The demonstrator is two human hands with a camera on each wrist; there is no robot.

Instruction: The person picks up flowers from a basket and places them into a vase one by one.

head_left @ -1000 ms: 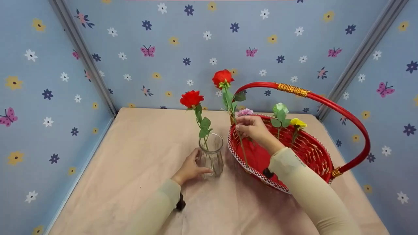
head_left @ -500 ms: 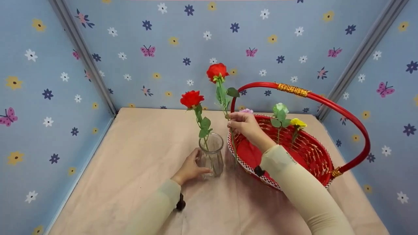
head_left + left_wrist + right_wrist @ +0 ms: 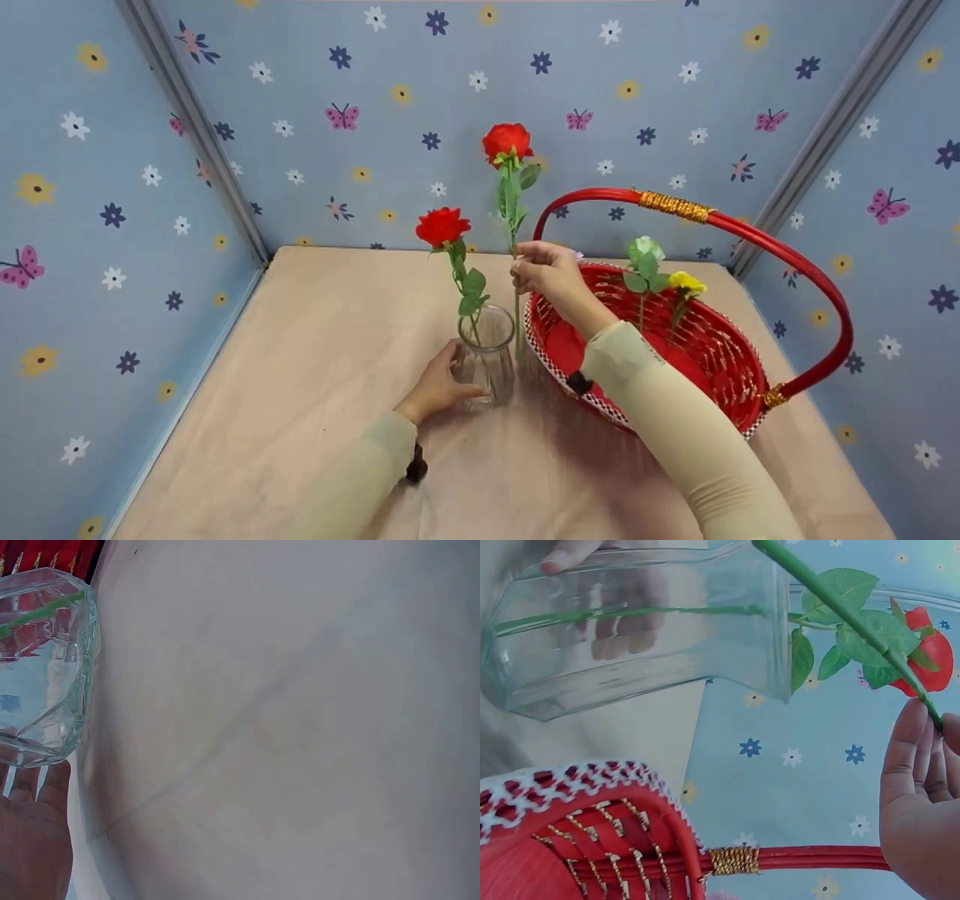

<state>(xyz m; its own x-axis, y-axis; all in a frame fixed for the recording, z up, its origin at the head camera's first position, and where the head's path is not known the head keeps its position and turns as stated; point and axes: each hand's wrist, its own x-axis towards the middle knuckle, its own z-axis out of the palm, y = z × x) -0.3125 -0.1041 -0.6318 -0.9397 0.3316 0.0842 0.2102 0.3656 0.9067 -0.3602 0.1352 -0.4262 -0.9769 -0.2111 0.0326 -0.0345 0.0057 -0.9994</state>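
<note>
Your right hand [image 3: 544,271] pinches a red artificial rose's green stem [image 3: 517,315] beside the clear glass vase [image 3: 486,354] your left hand [image 3: 437,386] cups; a stray knock could tip it.

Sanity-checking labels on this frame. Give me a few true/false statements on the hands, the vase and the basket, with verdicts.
1. The left hand grips the glass vase on the table. True.
2. The vase is empty. False: one red rose already stands in it.
3. The right hand pinches the stem of a second red rose. True.
4. The second rose's stem is already inside the vase. False: in the head view its lower end hangs beside the vase, between it and the red basket.
5. The basket holds no flowers. False: a pale green flower and a yellow flower stand in it.
</note>
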